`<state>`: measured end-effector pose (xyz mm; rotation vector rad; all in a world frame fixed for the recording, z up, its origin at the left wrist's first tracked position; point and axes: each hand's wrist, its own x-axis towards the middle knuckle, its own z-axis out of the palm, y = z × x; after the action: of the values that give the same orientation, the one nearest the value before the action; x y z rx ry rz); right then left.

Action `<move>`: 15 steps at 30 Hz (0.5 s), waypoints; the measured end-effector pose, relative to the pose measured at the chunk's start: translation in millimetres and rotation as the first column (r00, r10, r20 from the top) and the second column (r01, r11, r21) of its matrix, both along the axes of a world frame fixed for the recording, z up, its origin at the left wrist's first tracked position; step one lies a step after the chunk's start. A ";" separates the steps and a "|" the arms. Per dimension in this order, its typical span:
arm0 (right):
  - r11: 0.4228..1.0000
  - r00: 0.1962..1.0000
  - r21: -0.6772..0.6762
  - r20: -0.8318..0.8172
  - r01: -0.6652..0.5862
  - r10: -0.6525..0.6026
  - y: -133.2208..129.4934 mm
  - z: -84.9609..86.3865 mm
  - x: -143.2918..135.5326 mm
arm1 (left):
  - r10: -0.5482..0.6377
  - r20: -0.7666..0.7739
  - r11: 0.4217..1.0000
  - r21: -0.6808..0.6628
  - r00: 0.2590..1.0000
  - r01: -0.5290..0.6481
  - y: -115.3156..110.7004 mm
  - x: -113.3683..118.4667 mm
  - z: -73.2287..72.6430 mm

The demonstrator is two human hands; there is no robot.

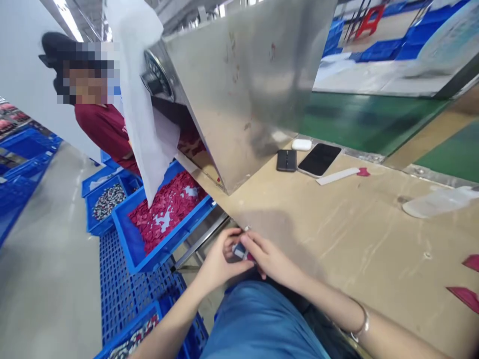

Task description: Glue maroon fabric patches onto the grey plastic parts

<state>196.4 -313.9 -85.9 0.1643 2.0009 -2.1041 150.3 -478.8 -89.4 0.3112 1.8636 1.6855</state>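
Note:
Close to my body, at the near edge of the tan tabletop, my left hand curls around a small dark, grey and red piece. My right hand meets it from the other side, thumb and fingers closed on the same piece. The fingers cover much of it, so its exact shape is hidden. A silver bangle circles my right wrist. Left of my hands is a blue crate filled with dark red pieces.
A metal housing stands on the table. Behind it lie a phone, a black case and a white strip. A clear bottle is at right. A person in a red shirt is at left, near more crates.

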 end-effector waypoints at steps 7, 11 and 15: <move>0.960 0.964 -0.105 -0.030 0.261 -0.266 10.1 -6.5 -2.1 | 0.012 -0.075 1.000 0.008 0.997 -0.011 20.7 -14.9 9.3; 0.935 0.948 -0.168 -0.007 0.312 -0.318 12.8 -6.9 -9.2 | 0.010 -0.160 1.000 -0.018 0.987 -0.014 24.8 -17.8 10.5; 0.924 0.944 -0.195 0.046 0.328 -0.325 14.3 -7.6 -12.1 | 0.055 -0.274 0.996 -0.058 0.960 -0.073 17.7 -19.9 9.2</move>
<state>184.3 -299.6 -93.5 0.5066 1.8422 -2.4823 130.4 -461.2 -80.2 0.4796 2.1464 1.6863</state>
